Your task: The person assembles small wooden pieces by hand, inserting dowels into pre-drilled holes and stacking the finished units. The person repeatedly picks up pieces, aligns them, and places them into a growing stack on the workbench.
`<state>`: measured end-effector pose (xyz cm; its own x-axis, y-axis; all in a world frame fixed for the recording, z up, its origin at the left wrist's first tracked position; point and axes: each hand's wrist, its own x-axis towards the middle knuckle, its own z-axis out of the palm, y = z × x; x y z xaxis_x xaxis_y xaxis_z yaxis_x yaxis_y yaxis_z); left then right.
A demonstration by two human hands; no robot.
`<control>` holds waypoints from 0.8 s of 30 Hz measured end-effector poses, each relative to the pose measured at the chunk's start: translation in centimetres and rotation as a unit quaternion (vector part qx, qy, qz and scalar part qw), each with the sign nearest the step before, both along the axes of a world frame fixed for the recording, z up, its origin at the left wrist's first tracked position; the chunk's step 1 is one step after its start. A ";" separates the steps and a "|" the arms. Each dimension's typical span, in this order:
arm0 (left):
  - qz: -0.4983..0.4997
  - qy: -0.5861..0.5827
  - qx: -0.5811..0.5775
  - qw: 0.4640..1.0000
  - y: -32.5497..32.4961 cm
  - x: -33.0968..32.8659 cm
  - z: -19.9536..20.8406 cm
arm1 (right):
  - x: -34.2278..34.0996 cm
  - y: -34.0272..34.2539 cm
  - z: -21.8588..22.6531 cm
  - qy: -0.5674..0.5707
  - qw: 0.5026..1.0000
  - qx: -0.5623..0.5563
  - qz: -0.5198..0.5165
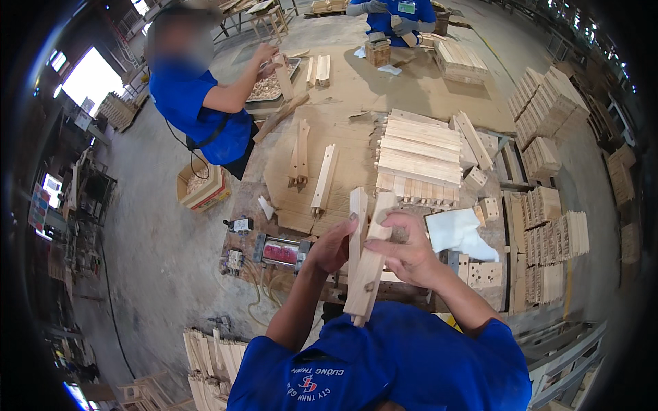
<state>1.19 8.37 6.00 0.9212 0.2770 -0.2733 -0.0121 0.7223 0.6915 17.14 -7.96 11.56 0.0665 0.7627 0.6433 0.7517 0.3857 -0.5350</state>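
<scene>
My left hand (334, 245) is closed around a pale wooden rail (357, 222) that stands nearly upright in front of my chest. Just right of it, my right hand (411, 250) grips a second, longer wooden leg piece (364, 279), tilted, with a dark hole and a small tenon at its lower end. The two pieces are side by side and overlap low down; I cannot tell whether they are joined. Beyond my hands, a loose wooden piece (325, 178) lies on the cardboard (281, 198), with a joined pair of slats (299, 154) farther left.
A stack of wooden pieces (419, 147) lies ahead to the right, near white foam sheets (452, 229). A pneumatic cylinder (281, 252) is mounted at the bench's left edge. One co-worker (205, 103) works by a tray (274, 85); another (401, 17) is across the table.
</scene>
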 end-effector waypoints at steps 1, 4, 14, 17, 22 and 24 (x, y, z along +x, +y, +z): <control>-0.014 -0.014 -0.016 1.000 -0.1 0.1 0.2 | 0.0 0.4 0.5 -0.057 0.998 0.028 0.000; -0.048 -0.064 -0.061 0.995 0.6 -0.2 -0.6 | 0.3 1.3 -0.4 -0.105 0.993 0.021 0.058; 0.048 -0.003 0.115 0.992 1.6 0.0 0.4 | 0.7 2.0 -3.2 -0.085 0.996 -0.030 0.012; 0.062 0.010 0.141 0.988 1.1 0.3 0.2 | 0.2 1.3 -4.3 -0.022 0.997 -0.077 -0.019; 0.050 0.024 0.153 0.987 1.0 0.8 -0.1 | 0.3 0.7 -4.7 -0.048 0.994 -0.087 -0.033; 0.047 0.034 0.145 0.988 0.9 0.9 -0.2 | 0.7 0.7 -4.6 -0.074 0.993 -0.088 -0.040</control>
<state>2.08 9.30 5.83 0.8699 0.4364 -0.2296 -0.0165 0.4912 0.8709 17.81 -7.26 6.94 0.0457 0.8603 0.5077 0.8518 0.2319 -0.4697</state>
